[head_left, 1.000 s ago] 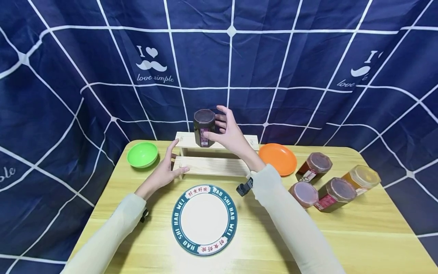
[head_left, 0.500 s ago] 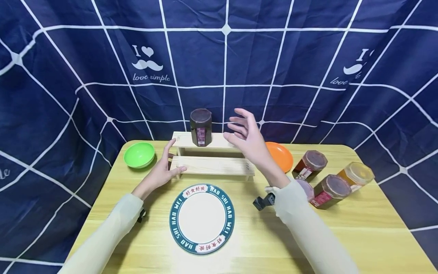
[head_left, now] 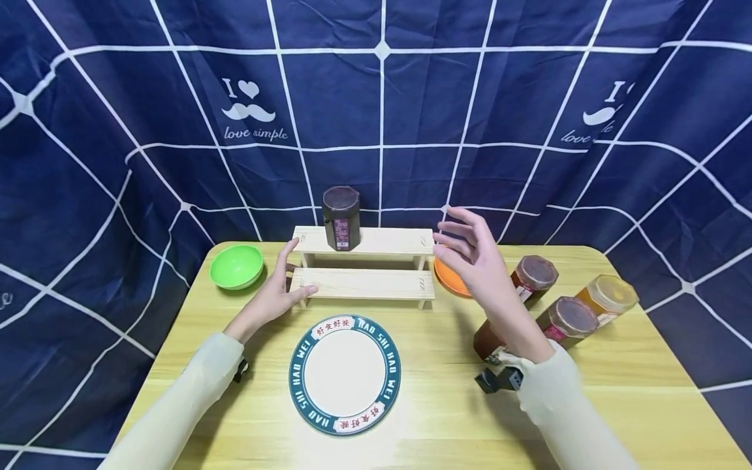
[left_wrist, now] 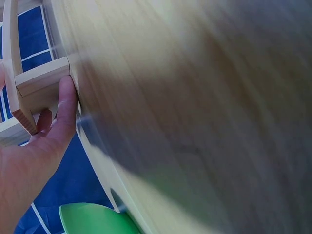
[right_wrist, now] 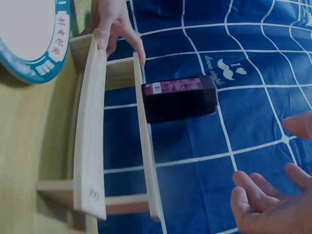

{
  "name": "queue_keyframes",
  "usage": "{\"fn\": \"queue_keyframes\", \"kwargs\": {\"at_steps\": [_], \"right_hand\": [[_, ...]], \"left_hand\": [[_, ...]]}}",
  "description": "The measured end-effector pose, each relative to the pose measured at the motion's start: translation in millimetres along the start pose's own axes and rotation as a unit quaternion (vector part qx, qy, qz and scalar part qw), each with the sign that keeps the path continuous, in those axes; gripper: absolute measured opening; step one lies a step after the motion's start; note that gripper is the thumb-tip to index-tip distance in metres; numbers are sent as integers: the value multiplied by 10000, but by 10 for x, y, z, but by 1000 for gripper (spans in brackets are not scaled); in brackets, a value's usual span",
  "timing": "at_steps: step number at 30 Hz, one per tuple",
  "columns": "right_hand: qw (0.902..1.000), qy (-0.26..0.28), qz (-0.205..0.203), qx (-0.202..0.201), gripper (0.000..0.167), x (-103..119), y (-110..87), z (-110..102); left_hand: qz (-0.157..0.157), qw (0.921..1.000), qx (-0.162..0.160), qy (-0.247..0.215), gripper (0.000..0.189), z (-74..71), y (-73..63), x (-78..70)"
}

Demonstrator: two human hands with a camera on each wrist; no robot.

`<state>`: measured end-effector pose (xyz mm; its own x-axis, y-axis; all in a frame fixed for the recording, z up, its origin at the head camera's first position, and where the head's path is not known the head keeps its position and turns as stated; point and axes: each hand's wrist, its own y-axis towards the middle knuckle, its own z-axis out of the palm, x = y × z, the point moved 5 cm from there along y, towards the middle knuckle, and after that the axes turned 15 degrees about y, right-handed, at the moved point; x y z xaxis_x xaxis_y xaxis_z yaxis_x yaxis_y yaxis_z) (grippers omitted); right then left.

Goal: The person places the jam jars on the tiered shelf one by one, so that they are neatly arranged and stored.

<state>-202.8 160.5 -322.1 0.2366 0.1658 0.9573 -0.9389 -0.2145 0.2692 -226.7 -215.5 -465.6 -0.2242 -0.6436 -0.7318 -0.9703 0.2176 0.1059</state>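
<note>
At the left end of the two-tier wooden stand, one left hand: thumb on the lower board, forefinger against the upper, at least one other finger curled in; fingers clamped on the stand's end, presumably to steady it. Further right, one right hand: raised, fingers apart and lightly curved, holding nothing.

Stand: set lengthwise at the far side of the counter, lower board to the near side, which leaves both levels facing the person. On its upper board, left of centre, a dark jar, upright, label turned near (perhaps for reading), apart from both hands.

Right of the stand: an orange plate, partly hidden by the right hand; then a dark red jar, an amber jar, a pink-labelled jar and a reddish jar, the last largely behind the right wrist. Their grouping suits that hand's reach.

Left of the stand: a green bowl. Near: a lettered plate.

Counted: jars, five (one on the stand, four on the counter); plates, two; bowl, one; stand, one.
</note>
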Motion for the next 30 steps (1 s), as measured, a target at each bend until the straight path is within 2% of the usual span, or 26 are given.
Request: {"fn": "queue_keyframes", "kwargs": {"at_steps": [5, 14, 20, 23, 26, 30], "right_hand": [[9997, -26, -228, 18, 62, 54, -172, -128], [9968, -360, -671, -245, 54, 145, -468, -415], [9934, -302, -1074, -282, 58, 121, -663, -599], [9906, -447, -1231, -392, 63, 72, -773, -717], [9892, -777, -1181, -378, 69, 2, -884, -828], [9899, -1178, -750, -255, 78, -132, -1020, -944]], "left_hand": [[-9, 10000, 28, -65, 113, -3, -5, -4], [7, 10000, 42, -65, 112, -1, 16, -3], [-67, 9999, 42, -83, 112, -4, 17, 3], [-77, 9999, 82, -80, 112, 1, 16, -3], [-89, 9999, 98, -77, 112, 4, 14, -9], [-94, 9999, 76, -79, 112, -4, 11, -19]]}}
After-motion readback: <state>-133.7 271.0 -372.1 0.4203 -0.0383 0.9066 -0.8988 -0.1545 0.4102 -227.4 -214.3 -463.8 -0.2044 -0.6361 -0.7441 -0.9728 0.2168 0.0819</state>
